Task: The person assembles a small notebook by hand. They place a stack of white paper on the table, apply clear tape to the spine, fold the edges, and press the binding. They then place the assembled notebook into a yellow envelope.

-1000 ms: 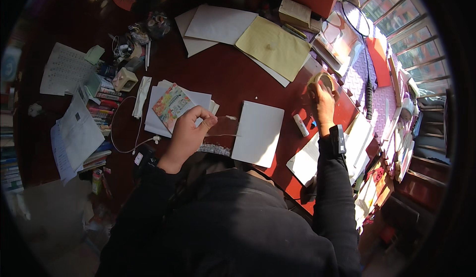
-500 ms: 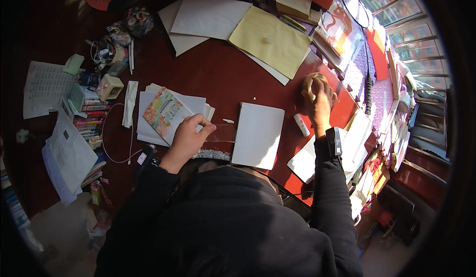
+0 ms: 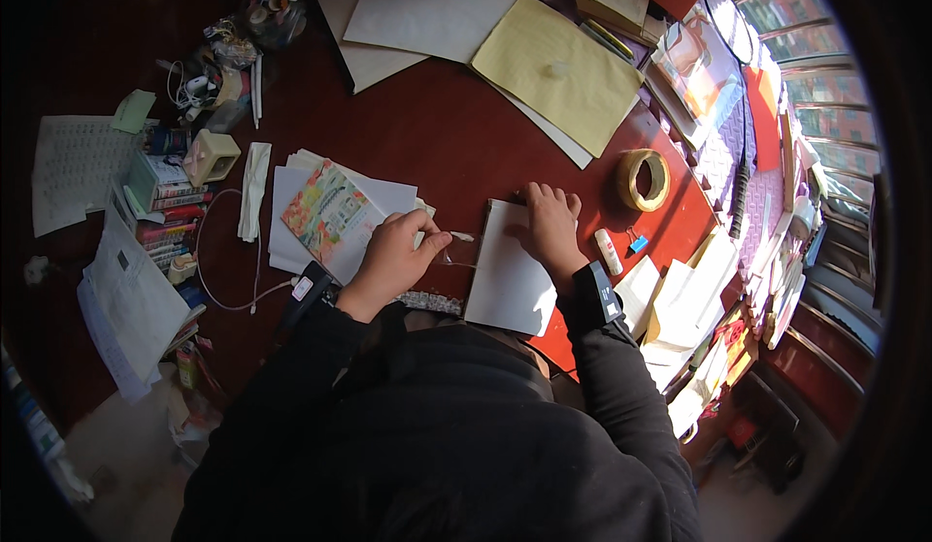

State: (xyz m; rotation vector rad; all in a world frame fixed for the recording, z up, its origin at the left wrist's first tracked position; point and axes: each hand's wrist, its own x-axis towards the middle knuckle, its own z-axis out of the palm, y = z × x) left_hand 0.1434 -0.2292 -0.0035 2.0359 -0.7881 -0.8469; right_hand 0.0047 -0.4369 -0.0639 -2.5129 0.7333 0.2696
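Observation:
A white notebook lies at the desk's near edge in front of me. My left hand is closed in a pinch on a strip of clear tape, which stretches toward the notebook's left edge. Over the notebook's upper right part rests my right hand, its fingers apart and holding nothing. A roll of tape sits on the desk beyond and to the right of that hand. Left of the pinching hand, a colourful floral booklet lies on a stack of white paper.
Near the tape roll are a glue stick and a blue binder clip. A yellow envelope and white sheets cover the far side. A cable, a folded white strip and books stand left; loose papers lie right.
My right hand has let go of the tape roll and moved left onto the notebook. My left hand has shifted slightly right, still pinching the strip. The blue clip now shows.

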